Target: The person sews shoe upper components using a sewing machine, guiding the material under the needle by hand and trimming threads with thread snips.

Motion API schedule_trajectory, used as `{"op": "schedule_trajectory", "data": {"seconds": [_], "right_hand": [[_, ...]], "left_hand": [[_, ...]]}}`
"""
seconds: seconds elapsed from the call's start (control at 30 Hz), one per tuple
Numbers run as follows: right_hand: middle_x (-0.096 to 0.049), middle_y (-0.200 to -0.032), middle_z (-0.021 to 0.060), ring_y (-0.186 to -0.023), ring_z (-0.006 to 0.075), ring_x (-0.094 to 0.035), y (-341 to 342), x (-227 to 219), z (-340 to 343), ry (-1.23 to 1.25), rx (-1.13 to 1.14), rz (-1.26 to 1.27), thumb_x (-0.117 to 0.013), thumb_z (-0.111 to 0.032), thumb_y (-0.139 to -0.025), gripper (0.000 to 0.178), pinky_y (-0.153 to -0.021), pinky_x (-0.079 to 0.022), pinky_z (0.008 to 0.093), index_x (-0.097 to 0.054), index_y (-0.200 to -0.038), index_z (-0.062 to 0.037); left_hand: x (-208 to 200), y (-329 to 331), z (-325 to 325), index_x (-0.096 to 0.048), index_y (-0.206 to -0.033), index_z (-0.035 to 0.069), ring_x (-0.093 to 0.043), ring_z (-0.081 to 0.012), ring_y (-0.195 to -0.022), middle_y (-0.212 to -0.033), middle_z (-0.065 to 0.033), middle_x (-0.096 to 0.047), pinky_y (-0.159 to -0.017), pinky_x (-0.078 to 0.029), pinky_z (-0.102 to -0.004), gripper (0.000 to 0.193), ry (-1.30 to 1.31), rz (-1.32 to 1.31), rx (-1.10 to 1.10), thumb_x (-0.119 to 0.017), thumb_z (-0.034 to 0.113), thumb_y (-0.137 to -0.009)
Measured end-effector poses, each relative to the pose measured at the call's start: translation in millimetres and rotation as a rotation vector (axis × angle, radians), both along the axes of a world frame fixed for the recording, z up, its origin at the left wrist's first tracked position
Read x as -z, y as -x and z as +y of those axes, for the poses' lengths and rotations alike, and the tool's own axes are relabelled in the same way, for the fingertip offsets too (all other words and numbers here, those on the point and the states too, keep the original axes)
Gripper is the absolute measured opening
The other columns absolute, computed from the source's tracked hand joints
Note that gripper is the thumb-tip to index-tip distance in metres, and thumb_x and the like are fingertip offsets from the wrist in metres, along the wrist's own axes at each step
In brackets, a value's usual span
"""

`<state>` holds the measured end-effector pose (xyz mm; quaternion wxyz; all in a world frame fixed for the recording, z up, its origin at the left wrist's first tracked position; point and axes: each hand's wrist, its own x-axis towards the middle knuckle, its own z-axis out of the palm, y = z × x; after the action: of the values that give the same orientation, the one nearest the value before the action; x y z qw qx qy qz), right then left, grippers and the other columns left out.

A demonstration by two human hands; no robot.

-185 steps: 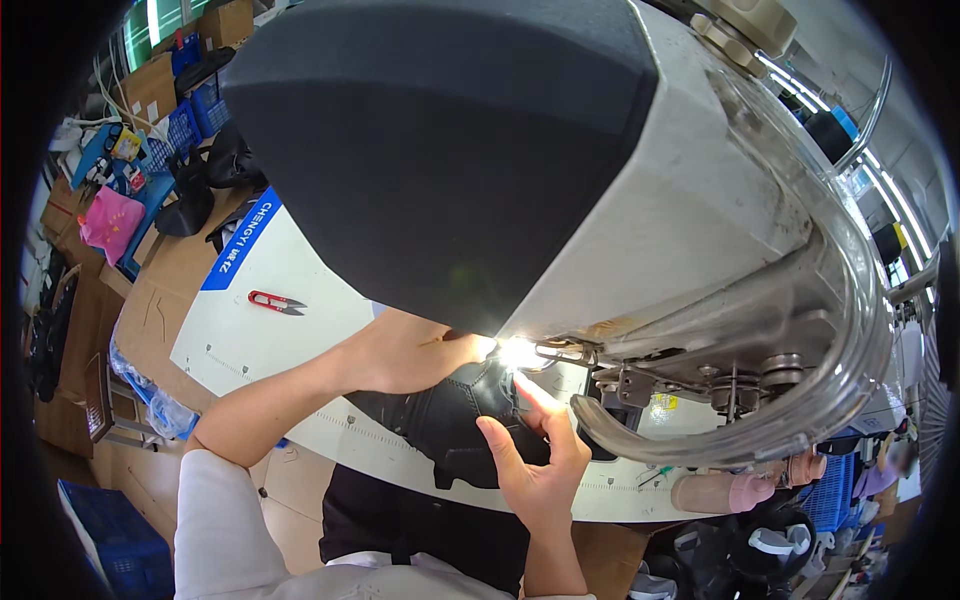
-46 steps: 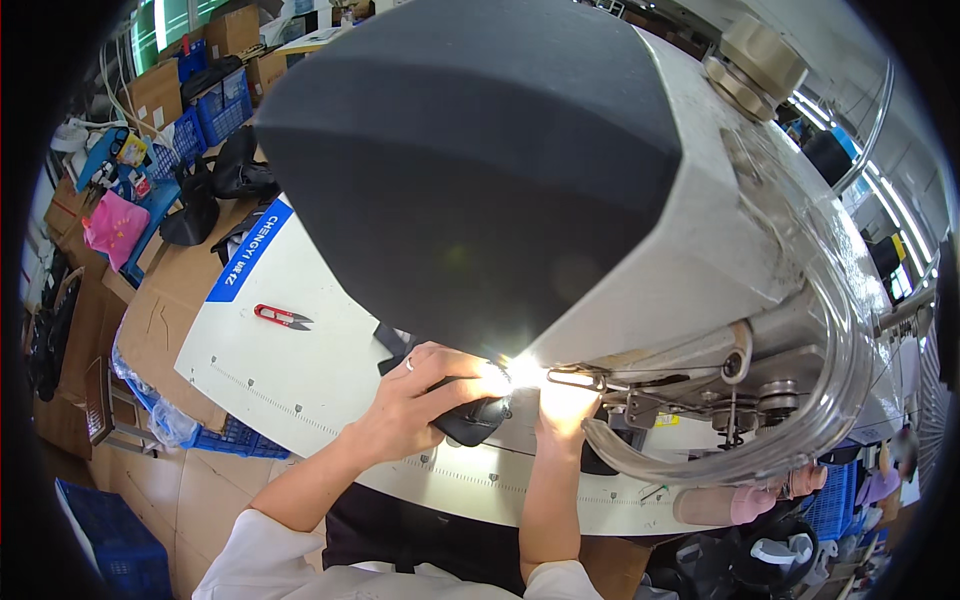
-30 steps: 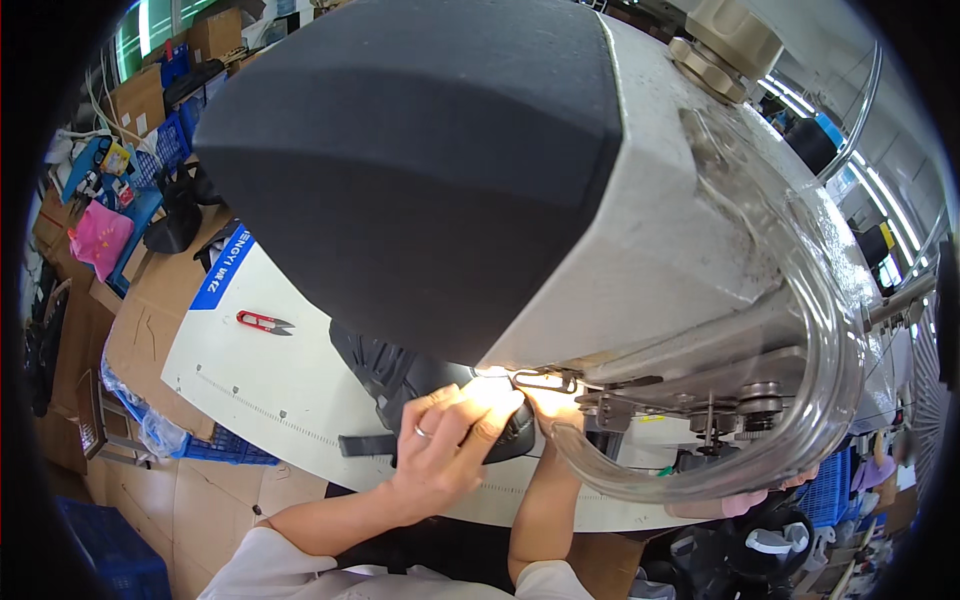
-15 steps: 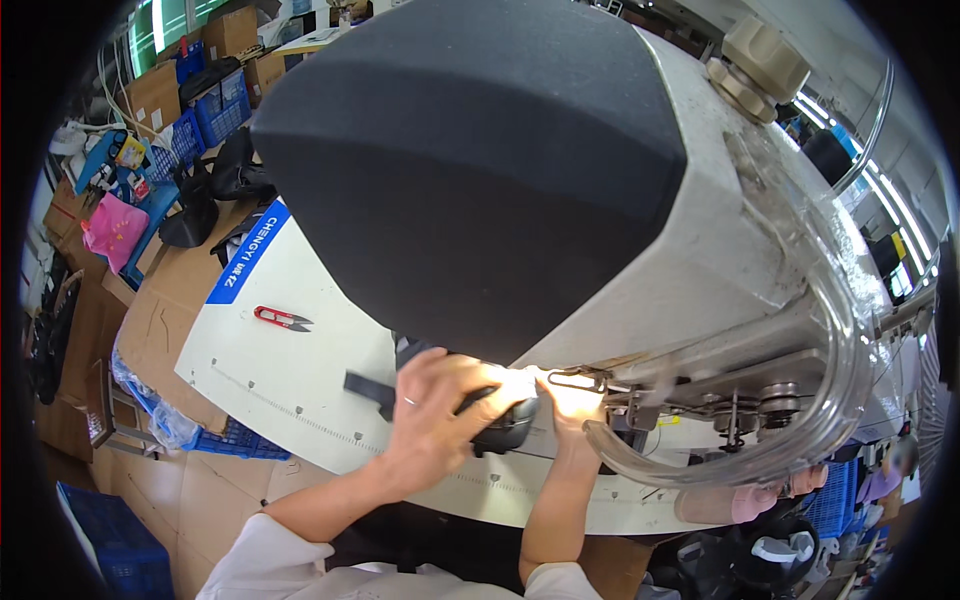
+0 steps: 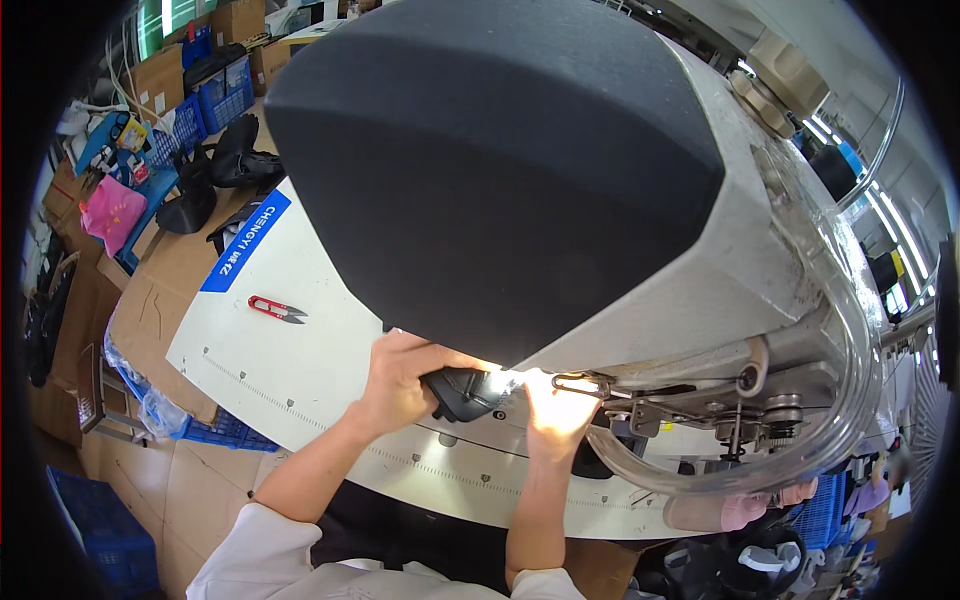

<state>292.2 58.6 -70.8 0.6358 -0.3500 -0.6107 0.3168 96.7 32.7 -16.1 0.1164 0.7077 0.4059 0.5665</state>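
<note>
A dark, padded-looking black piece (image 5: 463,396) lies beneath the sewing machine (image 5: 500,190), in the bright patch by its needle area. My left hand (image 5: 398,382) grips the piece from its left side, thumb and fingers closed round its edge. On the other side of the piece is my right hand (image 5: 558,408), close to the looped metal wire guide (image 5: 580,384). Strong lamp light washes out its fingers, so their hold cannot be made out. The machine's large black cover hides the far part of the piece and the stitching spot.
Red-handled thread snips (image 5: 276,309) lie on the white worktable (image 5: 330,395), left of my hands. A clear plastic tube (image 5: 720,484) curves round the machine's right side. Blue crates (image 5: 225,95) and cartons stand at the far left, with black goods on a cardboard sheet (image 5: 150,330).
My left hand has shifted left and turned, from lying over the black piece to gripping its left edge. A black strap end seen left of that hand no longer shows. The machine's lever now shows higher.
</note>
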Motion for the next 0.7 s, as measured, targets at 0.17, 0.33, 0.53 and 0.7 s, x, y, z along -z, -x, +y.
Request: {"op": "schedule_trajectory", "data": {"seconds": [0.17,0.33,0.53,0.7], "right_hand": [[-0.05,-0.083,0.0051,-0.072,0.0124,-0.048,4,20,-4,0.086,0.203,-0.018,-0.069,-0.001,-0.078,0.027,-0.066,-0.042,0.0286,-0.045,-0.087,-0.0037],[-0.052,-0.086,0.0069,-0.077,0.0174,-0.05,9,19,-4,-0.247,0.574,-0.551,-0.07,-0.001,-0.078,0.026,-0.073,-0.043,0.0329,-0.047,-0.088,-0.0014],[-0.054,-0.084,0.0073,-0.079,0.0204,-0.052,-13,32,8,-0.049,0.281,-0.281,-0.073,-0.002,-0.078,0.021,-0.075,-0.044,0.0346,-0.055,-0.086,0.002],[-0.061,-0.078,0.0015,-0.072,0.0107,-0.058,-11,12,-3,0.505,-0.061,0.163,-0.079,-0.003,-0.079,0.017,-0.064,-0.049,0.0278,-0.062,-0.079,-0.0026]], "left_hand": [[-4,2,10,-0.076,-0.087,0.006,-0.067,-0.0218,-0.079,-0.085,-0.0056,-0.072,-0.075,-0.051,-0.0277,0.035,-0.011,-0.182,0.089,-0.065,-0.015,-0.06],[0,3,13,-0.075,-0.09,0.006,-0.067,-0.0203,-0.084,-0.089,-0.0051,-0.072,-0.079,-0.05,-0.0276,0.035,0.011,-0.22,0.085,-0.066,-0.015,-0.064],[3,-6,-7,-0.074,-0.088,0.005,-0.065,-0.022,-0.086,-0.094,-0.0068,-0.071,-0.08,-0.049,-0.0307,0.034,0.036,-0.046,-0.112,-0.067,-0.014,-0.06],[10,-24,-12,-0.072,-0.083,0.003,-0.06,-0.0253,-0.09,-0.091,-0.0068,-0.067,-0.079,-0.047,-0.0313,0.034,-0.087,-0.149,-0.201,-0.071,-0.014,-0.054]]}}
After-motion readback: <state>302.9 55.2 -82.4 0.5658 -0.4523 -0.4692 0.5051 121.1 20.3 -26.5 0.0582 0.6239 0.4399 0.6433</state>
